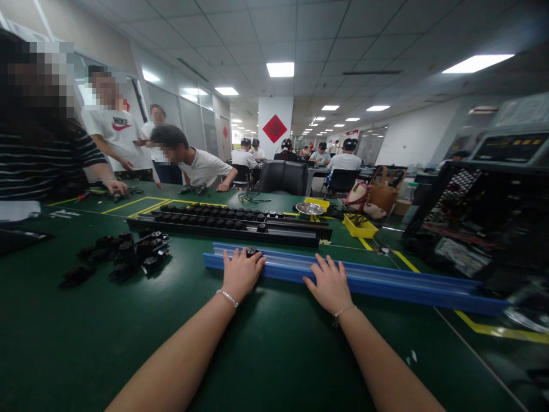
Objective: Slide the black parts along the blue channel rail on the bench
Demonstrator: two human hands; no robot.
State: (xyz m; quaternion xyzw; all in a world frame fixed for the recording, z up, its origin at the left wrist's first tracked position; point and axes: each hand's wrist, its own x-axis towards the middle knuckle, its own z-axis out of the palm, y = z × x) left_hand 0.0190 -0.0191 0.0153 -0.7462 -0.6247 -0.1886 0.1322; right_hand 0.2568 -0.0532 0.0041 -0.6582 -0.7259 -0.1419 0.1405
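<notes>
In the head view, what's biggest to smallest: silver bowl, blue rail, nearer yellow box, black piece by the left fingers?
1. Blue rail
2. Nearer yellow box
3. Silver bowl
4. Black piece
That's only how they look.

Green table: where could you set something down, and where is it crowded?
Bare table shows between the left forearm and right forearm, nearer than the blue rail, and between the left forearm and the black parts. Beyond the blue rail it is crowded: black rails, metal bowl.

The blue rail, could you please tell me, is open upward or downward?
Upward: the blue rail shows its inner channel between raised edges.
</notes>
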